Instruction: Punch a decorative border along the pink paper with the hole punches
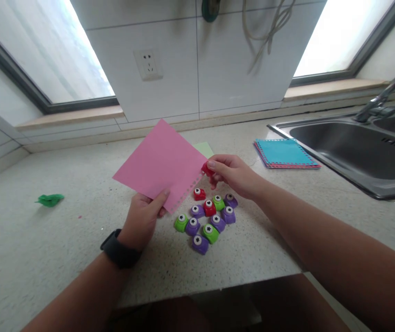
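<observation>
A pink sheet of paper [162, 161] is held up over the counter, tilted, with a row of punched holes along its right-hand edge. My left hand [147, 210] pinches its lower edge, thumb on top. At the sheet's right corner, my right hand [232, 171] grips a red craft punch [207, 169] against the paper's edge. Below lie several small craft punches: a red one [199, 194] nearest the sheet, another red one [209, 208], green ones [210, 233] and purple ones [200, 244]. Light green paper [204, 149] shows partly behind the pink sheet.
A stack of coloured sheets with punched edges [285, 153] lies at the right, beside the steel sink [349, 147] and its faucet [373, 108]. A crumpled green scrap [50, 199] rests on the counter [76, 258] at left. The counter's front edge runs close to my body.
</observation>
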{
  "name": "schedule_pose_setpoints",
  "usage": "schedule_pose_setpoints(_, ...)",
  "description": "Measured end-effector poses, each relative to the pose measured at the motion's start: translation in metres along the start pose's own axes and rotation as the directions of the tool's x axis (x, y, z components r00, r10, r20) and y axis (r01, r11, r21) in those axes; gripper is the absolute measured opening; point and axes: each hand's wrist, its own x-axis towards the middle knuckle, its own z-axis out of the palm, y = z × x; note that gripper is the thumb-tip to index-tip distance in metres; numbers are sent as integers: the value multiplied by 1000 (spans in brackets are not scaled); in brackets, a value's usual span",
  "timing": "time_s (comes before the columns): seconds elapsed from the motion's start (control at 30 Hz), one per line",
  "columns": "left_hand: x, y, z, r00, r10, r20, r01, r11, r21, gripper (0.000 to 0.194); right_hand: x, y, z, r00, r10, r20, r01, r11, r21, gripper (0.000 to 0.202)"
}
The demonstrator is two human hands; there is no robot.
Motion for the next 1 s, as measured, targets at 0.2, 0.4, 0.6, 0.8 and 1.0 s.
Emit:
schedule_pose_setpoints(0.2,-1,2,1,1000,-17,-12,16,1000,-17,33,-1,0,0,1000,13,13,-13,1000,-12,35)
schedule_pose_setpoints(0.4,-2,7,2,1000,-25,-11,26,998,54,35,-1,0,2,1000,29,1,-29,1000,-5,35)
schedule_pose_setpoints(0.6,-3,10,3,1000,-26,-1,26,999,41,34,0,3,2,999,32,6,-32,998,55,34)
schedule_pose_setpoints(0.8,-1,4,1,1000,-2,9,1,998,56,35,1,5,3,1000,-1,14,-1,994,109,31)
schedule_pose_setpoints(1.0,-2,6,0,1000,0,23,-2,998,71,36,2,6,3,999,15,28,-18,992,128,30)
